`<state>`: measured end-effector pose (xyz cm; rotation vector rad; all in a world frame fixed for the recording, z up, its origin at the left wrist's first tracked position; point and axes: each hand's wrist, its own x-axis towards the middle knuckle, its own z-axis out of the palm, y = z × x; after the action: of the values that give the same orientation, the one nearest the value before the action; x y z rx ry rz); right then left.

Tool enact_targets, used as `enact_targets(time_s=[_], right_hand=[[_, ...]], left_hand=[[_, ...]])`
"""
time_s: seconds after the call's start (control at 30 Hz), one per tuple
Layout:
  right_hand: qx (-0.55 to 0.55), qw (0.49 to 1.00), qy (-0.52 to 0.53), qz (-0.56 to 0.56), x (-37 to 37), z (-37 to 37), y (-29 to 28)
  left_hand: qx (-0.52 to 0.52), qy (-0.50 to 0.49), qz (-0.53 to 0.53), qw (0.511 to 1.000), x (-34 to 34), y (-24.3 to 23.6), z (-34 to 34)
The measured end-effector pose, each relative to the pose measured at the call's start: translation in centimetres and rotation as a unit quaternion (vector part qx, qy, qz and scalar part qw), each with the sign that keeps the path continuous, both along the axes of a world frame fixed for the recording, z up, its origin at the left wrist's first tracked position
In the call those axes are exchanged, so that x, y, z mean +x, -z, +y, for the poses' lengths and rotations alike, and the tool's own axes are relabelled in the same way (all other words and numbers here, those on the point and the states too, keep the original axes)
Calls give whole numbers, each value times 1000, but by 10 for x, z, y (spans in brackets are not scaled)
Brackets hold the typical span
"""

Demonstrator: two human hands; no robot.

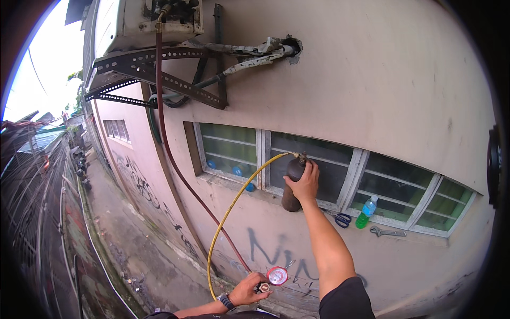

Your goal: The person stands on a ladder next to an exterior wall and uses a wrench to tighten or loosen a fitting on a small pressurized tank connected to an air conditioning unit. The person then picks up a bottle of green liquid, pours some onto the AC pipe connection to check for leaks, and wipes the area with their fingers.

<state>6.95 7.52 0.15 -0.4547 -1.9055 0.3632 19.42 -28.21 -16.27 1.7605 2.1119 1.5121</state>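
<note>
A: Head view. Status?
B: Looks mostly hooked up. Red hose (160, 106) is on the outdoor AC unit (127, 29) up top and runs down to my left hand (248, 288). Yellow hose (215, 234) is on the gas cylinder (291, 202) neck; its lower end drops behind my left wrist, so can't confirm that joint.
A: Hands?
B: Left grips the valve body (264, 287), red-rimmed pressure gauge (277, 276) just beside it. Right hand (304, 183) is wrapped round the cylinder's upper part.
A: Cylinder where?
B: Upright at the window ledge. Can't tell if the ledge takes its weight.
A: Left to do?
B: Unclear. Dial too small to read, valve positions don't show. My read: lines rigged, not packed up. Adjustable wrench (388, 232) lies on the ledge, out of hand.
</note>
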Motion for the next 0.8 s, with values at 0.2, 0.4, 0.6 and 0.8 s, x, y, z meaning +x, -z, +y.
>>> enact_targets(time_s=[0.2, 0.4, 0.6, 0.8], right_hand=[[11, 1000, 1, 4, -2, 1, 1], [21, 1000, 7, 8, -3, 2, 3], [23, 1000, 8, 12, -2, -1, 2], [17, 1000, 2, 6, -1, -2, 1]], left_hand=[[4, -7, 1, 1000, 1, -1, 2], [7, -9, -2, 1000, 1, 1, 3], [11, -10, -3, 1000, -2, 5, 3], [17, -4, -2, 1000, -5, 8, 1]])
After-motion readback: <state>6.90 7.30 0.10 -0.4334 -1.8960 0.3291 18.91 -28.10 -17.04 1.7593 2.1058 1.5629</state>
